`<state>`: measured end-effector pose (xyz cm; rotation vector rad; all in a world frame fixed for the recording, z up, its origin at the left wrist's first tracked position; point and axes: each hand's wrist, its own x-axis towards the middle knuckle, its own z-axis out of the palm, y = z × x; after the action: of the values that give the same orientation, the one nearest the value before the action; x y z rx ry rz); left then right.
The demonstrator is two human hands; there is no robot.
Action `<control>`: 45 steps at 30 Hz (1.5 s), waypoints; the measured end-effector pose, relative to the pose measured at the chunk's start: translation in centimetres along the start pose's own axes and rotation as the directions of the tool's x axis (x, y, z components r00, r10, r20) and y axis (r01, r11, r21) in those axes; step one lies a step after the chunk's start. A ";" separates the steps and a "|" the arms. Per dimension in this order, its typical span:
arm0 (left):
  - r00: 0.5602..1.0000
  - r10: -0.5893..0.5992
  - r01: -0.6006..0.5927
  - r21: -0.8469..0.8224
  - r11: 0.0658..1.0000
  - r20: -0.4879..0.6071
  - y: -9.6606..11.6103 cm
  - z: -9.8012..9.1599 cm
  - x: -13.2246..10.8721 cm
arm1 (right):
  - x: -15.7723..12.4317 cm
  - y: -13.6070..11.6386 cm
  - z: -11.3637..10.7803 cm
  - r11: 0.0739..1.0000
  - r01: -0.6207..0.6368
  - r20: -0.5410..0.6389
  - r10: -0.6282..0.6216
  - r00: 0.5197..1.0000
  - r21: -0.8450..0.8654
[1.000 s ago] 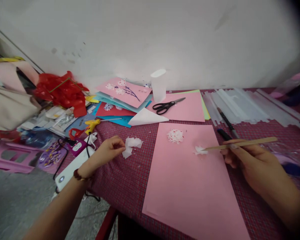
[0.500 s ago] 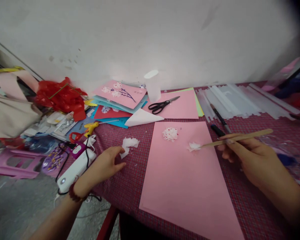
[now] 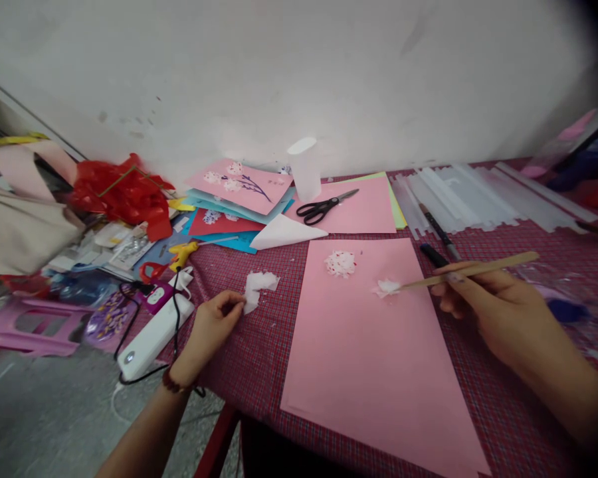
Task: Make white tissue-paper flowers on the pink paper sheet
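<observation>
We're partway by our read: the pink sheet (image 3: 369,372) lies flat on the checked cloth (image 3: 259,372) in front of us, with one full white tuft (image 3: 341,263) carrying red flecks near its top left, looks done. To its right, a smaller white clump (image 3: 387,287) has no red flecks that we can make out; we'd call it just begun. Our right hand (image 3: 493,305) grips a wooden stick (image 3: 478,269), tip at the clump's right edge, contact unclear. Our left hand (image 3: 218,320) has thumb and finger pinched on the edge of the white tissue (image 3: 262,281), left of the sheet. The pink card (image 3: 252,186) on the stack behind shows several tufts plus dark stems; ours has no stems, and its lower part is bare.
</observation>
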<state>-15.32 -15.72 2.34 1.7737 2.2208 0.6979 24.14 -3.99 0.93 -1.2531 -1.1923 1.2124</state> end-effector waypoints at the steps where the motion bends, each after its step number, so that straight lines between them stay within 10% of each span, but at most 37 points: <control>1: 1.000 0.006 -0.006 0.008 1.000 0.000 0.2 0.0 -0.2 | 0.0 0.0 0.0 1.000 -0.001 0.004 0.001 1.000 0.005; 11: 0.993 0.116 -0.113 0.171 0.979 -0.009 0.0 1.0 -1.0 | -0.1 0.1 -0.1 0.999 0.028 0.036 -0.026 0.999 -0.038; 18: 0.992 0.107 -0.101 0.081 0.992 -0.068 -0.1 -2.1 1.1 | 0.3 0.0 -0.1 0.999 0.000 0.017 -0.001 1.000 0.047; 22: 0.966 0.237 -0.236 0.023 0.972 -0.101 3.8 -3.2 3.4 | 0.1 -0.8 -0.3 0.995 0.034 0.036 -0.037 0.999 0.092; 25: 0.935 0.346 -0.340 -0.085 0.937 0.075 9.1 -1.4 5.5 | 0.5 -1.3 -0.6 0.990 0.066 0.026 -0.069 0.997 0.125; 31: 0.549 0.762 -0.726 -0.257 0.638 0.342 20.2 6.4 7.7 | 1.0 -2.1 -1.8 0.983 0.148 0.041 -0.154 0.987 0.112; 36: 0.274 0.883 -0.892 -0.243 0.381 0.380 22.0 10.9 9.8 | 1.1 -2.4 -2.4 0.978 0.179 0.017 -0.182 0.983 0.104; 40: 0.307 0.884 -0.894 -0.212 0.395 0.353 21.2 11.5 10.5 | 1.0 -2.2 -2.0 0.983 0.180 0.071 -0.182 0.981 0.033; 45: 0.489 0.872 -0.839 -0.273 0.471 0.003 21.4 11.0 10.0 | 0.8 -2.4 -2.0 0.984 0.173 0.048 -0.172 0.984 -0.031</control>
<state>5.43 -0.16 4.48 2.6541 0.9109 0.8956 26.09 -3.16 3.38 -1.1273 -1.3319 1.1017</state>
